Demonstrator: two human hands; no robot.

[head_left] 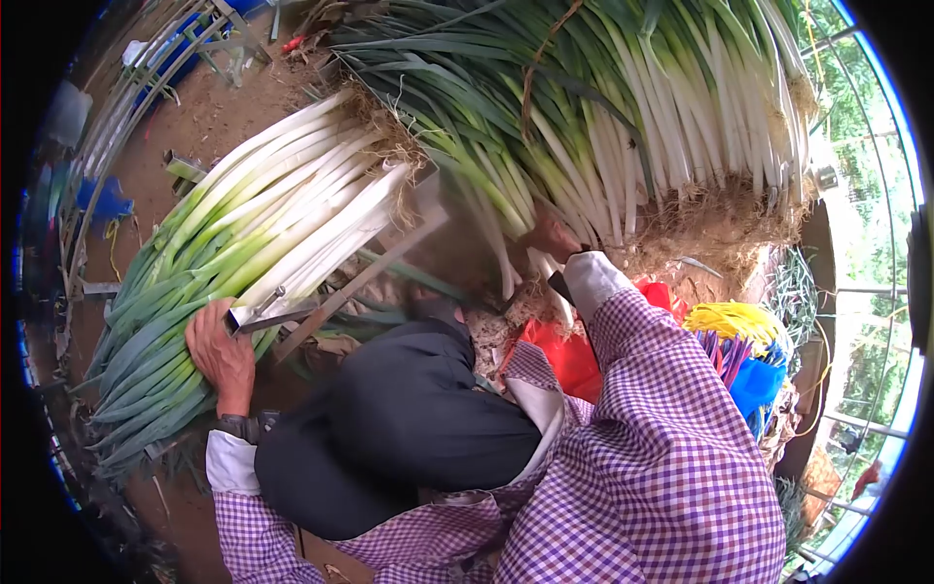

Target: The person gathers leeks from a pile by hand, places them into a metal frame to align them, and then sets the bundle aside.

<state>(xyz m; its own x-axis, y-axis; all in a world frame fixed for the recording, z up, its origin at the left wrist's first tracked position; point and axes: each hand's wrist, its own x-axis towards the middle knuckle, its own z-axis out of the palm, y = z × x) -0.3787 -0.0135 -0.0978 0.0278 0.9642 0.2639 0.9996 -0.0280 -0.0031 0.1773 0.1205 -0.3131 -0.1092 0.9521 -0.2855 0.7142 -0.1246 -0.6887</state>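
A row of leeks (302,185) lies on a metal frame at the left, white stems and roots up and right, green leaves down and left. My left hand (220,348) rests on their leaves beside the frame's bar end, fingers laid over the leaves. A larger pile of leeks (671,107) fills the top right, its roots dirty with soil. At that pile's lower left edge, my right hand (553,236) is closed around leek stems. Its fingers are partly hidden and slightly blurred. One loose white stem (553,282) hangs just below this hand.
A metal bar (370,273) crosses in front of my knees. Red plastic (559,355) lies beside my right sleeve. Yellow ties (732,323) and a blue bundle (757,384) stand at the right. Brown soil (233,117) and blue plastic (105,198) are at the left.
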